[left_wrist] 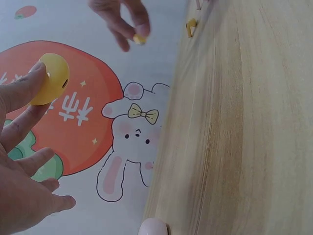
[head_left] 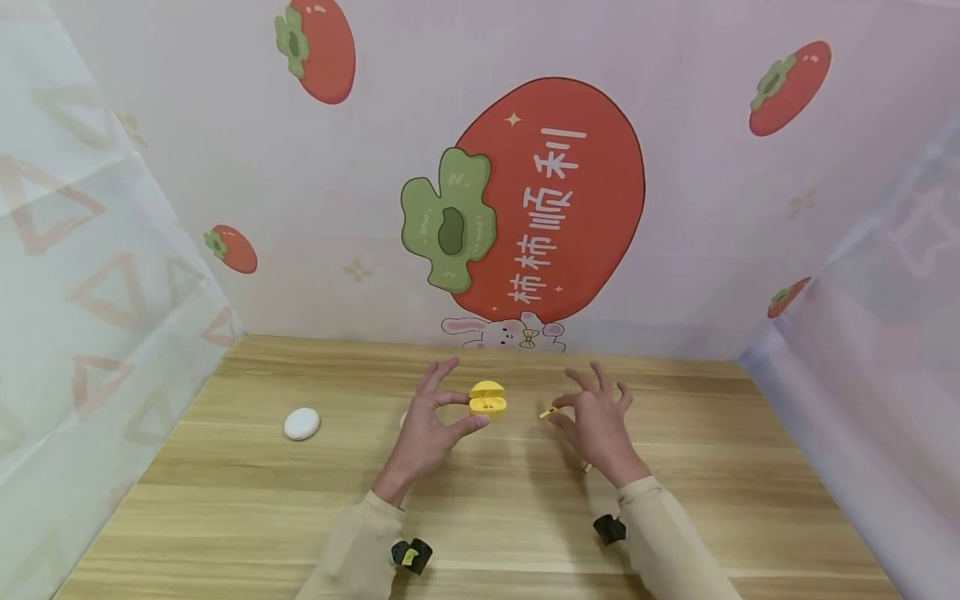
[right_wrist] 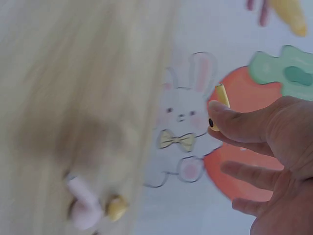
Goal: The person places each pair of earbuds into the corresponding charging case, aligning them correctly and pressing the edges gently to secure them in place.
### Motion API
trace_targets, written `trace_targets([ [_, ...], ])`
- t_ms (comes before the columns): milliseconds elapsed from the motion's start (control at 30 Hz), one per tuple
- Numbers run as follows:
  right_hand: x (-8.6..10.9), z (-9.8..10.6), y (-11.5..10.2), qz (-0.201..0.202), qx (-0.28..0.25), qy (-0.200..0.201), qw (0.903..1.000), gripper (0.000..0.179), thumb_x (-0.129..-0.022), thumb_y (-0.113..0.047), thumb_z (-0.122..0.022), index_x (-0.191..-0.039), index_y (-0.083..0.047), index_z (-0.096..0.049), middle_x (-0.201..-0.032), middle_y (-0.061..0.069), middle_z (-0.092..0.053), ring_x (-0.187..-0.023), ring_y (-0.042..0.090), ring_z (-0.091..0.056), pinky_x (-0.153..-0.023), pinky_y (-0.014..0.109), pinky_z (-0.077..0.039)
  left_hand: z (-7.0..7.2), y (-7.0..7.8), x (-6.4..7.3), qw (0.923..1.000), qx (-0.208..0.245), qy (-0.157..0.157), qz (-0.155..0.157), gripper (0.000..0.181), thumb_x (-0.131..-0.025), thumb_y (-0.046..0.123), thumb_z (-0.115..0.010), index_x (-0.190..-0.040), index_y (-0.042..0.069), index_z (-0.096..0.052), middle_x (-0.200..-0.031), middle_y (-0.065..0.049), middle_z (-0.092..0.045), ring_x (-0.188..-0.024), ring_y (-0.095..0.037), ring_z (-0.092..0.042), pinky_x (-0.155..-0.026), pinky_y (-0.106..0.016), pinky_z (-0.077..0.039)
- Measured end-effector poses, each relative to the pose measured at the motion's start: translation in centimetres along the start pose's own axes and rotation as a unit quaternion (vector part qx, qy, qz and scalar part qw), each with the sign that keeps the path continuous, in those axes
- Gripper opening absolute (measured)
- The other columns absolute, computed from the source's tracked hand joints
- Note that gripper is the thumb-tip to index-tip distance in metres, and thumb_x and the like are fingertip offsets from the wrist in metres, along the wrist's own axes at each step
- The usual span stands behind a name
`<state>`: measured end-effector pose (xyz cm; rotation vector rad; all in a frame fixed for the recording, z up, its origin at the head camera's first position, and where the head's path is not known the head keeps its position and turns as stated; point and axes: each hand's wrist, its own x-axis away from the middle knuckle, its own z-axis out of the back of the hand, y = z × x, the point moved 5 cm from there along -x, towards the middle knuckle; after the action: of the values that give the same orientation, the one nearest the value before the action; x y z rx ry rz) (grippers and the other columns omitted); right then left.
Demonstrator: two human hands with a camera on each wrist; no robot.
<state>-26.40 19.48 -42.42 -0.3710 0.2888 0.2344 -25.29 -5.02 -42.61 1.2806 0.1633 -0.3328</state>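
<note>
My left hand [head_left: 422, 432] holds a yellow earbud case [head_left: 487, 407] between thumb and fingers, above the wooden table. Its lid is tipped up, so the inside shows in the head view. To the right, my right hand [head_left: 600, 423] pinches a yellow earbud [head_left: 548, 413] between thumb and index finger, apart from the case. The earbud's stem [right_wrist: 222, 94] sticks out past the fingertips in the right wrist view. A second yellow earbud [left_wrist: 190, 25] lies on the table, with a pink earbud [right_wrist: 85, 208] beside it.
On the left of the table sits a round white case [head_left: 302, 423]. A pale pink rounded object [left_wrist: 153, 228] lies near the left hand, mostly hidden by it in the head view. Printed cloth walls [head_left: 697, 208] border the wooden table [head_left: 480, 533] at the back and sides.
</note>
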Motion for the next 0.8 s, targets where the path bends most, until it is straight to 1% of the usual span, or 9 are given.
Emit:
trace_targets([
  [100, 0.1, 1.0, -0.8, 0.012, -0.02, 0.026, 0.9994, 0.014, -0.081, -0.014, -0.087, -0.093, -0.009, -0.082, -0.141, 0.02, -0.057, -0.146, 0.047, -0.023, -0.105, 0.074, -0.011, -0.2, -0.2, -0.2, 1.0, 0.001, 0.0, -0.003, 0.021, -0.08, 0.018, -0.088, -0.093, 0.004, -0.08, -0.159, -0.004, -0.039, -0.154, -0.031, -0.009, -0.112, -0.075, -0.009],
  [267, 0.2, 2.3, -2.1, 0.027, -0.045, 0.074, 0.9959, 0.016, -0.079, -0.008, -0.088, -0.094, -0.006, -0.082, -0.138, 0.02, -0.059, -0.145, 0.045, -0.026, -0.104, 0.074, -0.016, -0.5, -0.6, -0.4, 1.0, 0.0, -0.001, -0.007, 0.022, -0.08, 0.018, -0.088, -0.094, 0.004, -0.08, -0.16, -0.008, -0.038, -0.154, -0.034, -0.009, -0.113, -0.075, -0.009],
  [467, 0.5, 2.8, -2.8, 0.046, -0.073, 0.118, 0.9892, 0.021, -0.075, 0.002, -0.087, -0.095, -0.002, -0.08, -0.134, 0.021, -0.061, -0.141, 0.047, -0.031, -0.103, 0.074, -0.017, -0.7, -0.9, -0.7, 1.0, -0.004, -0.006, -0.001, 0.025, -0.081, 0.02, -0.088, -0.097, 0.003, -0.079, -0.16, -0.009, -0.037, -0.154, -0.035, -0.009, -0.113, -0.074, -0.009],
  [567, 0.6, 2.7, -3.0, 0.055, -0.08, 0.127, 0.9872, 0.022, -0.075, 0.004, -0.086, -0.095, -0.002, -0.08, -0.133, 0.02, -0.061, -0.139, 0.047, -0.033, -0.102, 0.075, -0.017, -0.8, -0.9, -0.8, 0.9999, -0.005, -0.009, -0.003, 0.027, -0.082, 0.021, -0.087, -0.099, 0.002, -0.079, -0.16, -0.01, -0.037, -0.154, -0.035, -0.008, -0.113, -0.075, -0.008],
  [733, 0.5, 2.3, -3.2, 0.06, -0.088, 0.122, 0.9868, 0.021, -0.077, 0.005, -0.085, -0.095, -0.002, -0.079, -0.133, 0.02, -0.06, -0.139, 0.046, -0.033, -0.101, 0.076, -0.019, -0.7, -1.0, -0.8, 0.9999, -0.009, -0.011, -0.004, 0.027, -0.082, 0.021, -0.087, -0.099, 0.002, -0.079, -0.16, -0.011, -0.037, -0.154, -0.034, -0.008, -0.113, -0.074, -0.009],
  [800, 0.5, 2.1, -3.2, 0.058, -0.094, 0.119, 0.9866, 0.02, -0.076, 0.004, -0.086, -0.094, -0.002, -0.079, -0.133, 0.02, -0.06, -0.139, 0.046, -0.033, -0.101, 0.075, -0.019, -0.7, -1.0, -0.8, 0.9999, -0.011, -0.009, 0.0, 0.027, -0.081, 0.02, -0.088, -0.099, 0.002, -0.079, -0.16, -0.009, -0.037, -0.155, -0.032, -0.009, -0.114, -0.073, -0.01],
])
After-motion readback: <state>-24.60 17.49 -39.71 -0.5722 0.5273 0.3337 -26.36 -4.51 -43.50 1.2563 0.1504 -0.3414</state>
